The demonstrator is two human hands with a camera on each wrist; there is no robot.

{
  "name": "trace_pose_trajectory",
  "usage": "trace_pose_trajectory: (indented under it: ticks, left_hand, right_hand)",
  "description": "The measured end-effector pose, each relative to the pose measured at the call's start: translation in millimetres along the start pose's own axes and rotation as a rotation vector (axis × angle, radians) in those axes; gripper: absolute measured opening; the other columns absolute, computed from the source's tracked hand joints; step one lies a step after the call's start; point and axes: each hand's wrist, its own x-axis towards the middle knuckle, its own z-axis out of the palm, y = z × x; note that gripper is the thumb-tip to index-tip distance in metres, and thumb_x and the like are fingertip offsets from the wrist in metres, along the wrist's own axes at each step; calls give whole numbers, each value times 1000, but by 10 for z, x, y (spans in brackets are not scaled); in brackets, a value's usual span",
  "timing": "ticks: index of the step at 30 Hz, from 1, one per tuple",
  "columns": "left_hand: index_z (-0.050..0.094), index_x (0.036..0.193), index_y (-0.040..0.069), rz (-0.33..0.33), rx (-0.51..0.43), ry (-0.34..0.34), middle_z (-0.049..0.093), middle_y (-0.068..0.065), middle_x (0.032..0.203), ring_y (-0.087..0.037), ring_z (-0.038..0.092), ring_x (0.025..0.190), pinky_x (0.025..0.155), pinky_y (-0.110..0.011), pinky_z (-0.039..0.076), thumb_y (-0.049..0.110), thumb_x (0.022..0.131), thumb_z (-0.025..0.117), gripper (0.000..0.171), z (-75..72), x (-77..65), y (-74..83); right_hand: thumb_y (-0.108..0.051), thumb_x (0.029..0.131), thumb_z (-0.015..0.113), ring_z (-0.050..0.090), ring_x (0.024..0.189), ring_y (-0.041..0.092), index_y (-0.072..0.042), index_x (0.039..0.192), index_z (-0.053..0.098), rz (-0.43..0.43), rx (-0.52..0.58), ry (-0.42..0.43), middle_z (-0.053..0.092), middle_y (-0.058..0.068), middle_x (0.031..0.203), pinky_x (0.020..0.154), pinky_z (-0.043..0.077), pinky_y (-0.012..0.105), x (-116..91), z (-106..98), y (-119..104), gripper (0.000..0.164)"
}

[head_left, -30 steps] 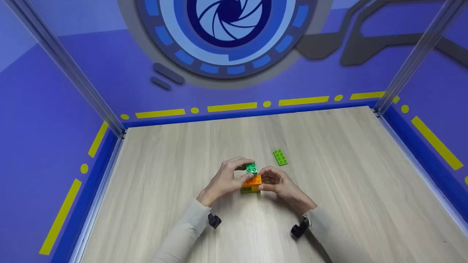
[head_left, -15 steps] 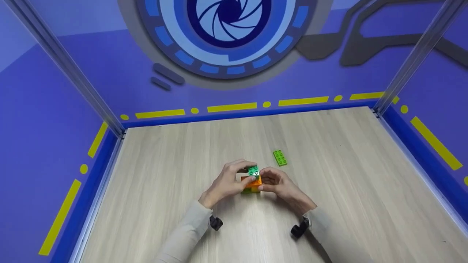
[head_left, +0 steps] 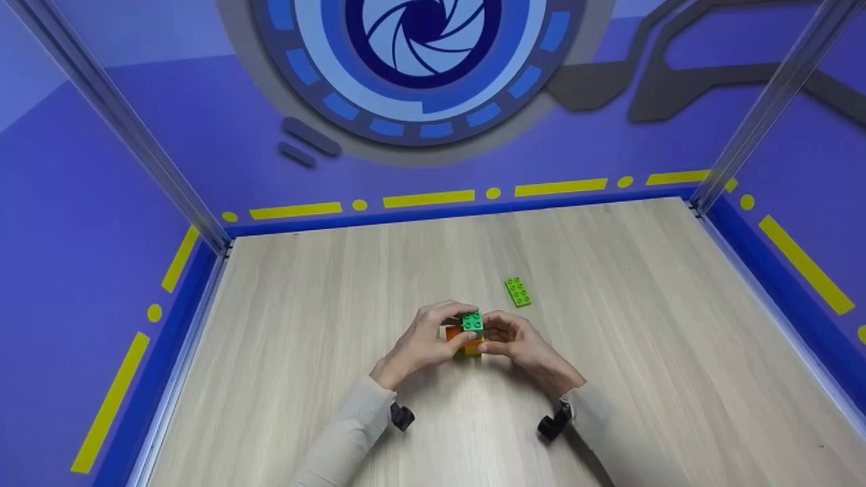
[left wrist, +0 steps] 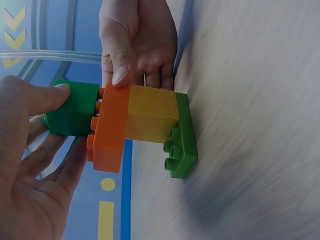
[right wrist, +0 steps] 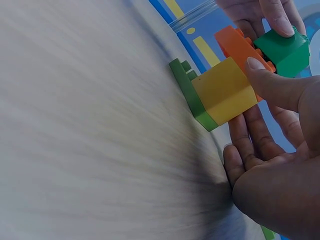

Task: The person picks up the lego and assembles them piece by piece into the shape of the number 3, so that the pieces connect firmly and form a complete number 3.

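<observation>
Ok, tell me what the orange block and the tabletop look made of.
Orange block: probably moulded plastic, smooth with a low sheen, judging by its even colour and round studs. Tabletop: pale wood or wood-look laminate, satin; streaky grain, soft glare.

In the head view, the green two-by-two brick (head_left: 472,321) is now held farther to the right and lower in the frame than a second ago, carried there by the left hand (head_left: 421,336), whose fingers and thumb are shifted along with it. The right-end studs of the orange brick (head_left: 453,333), seen earlier, are now covered by it, and the gap to the right hand (head_left: 519,343) is narrowed.
</observation>
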Motion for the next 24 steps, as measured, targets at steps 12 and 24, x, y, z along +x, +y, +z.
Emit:
trace_pose_trajectory:
  ticks: [12, 24]
  left_hand:
    - [70, 138, 7, 14, 38, -14, 74, -3, 125, -15, 71, 109, 96, -30, 61, 19, 102, 75, 38, 2, -6, 6]
    - [70, 137, 7, 13, 70, -39, 74, -4, 120, -13, 70, 106, 95, -29, 61, 19, 102, 75, 37, -13, 17, 16]
  right_hand:
    - [0, 94, 78, 69, 124, 25, 3, 136, 63, 12, -10, -7, 71, 7, 131, 105, 57, 32, -5, -4, 8, 45]
    - [-4, 95, 78, 69, 123, 23, 0, 137, 65, -7, -21, -15, 71, 10, 133, 106, 57, 33, -9, -14, 41, 44]
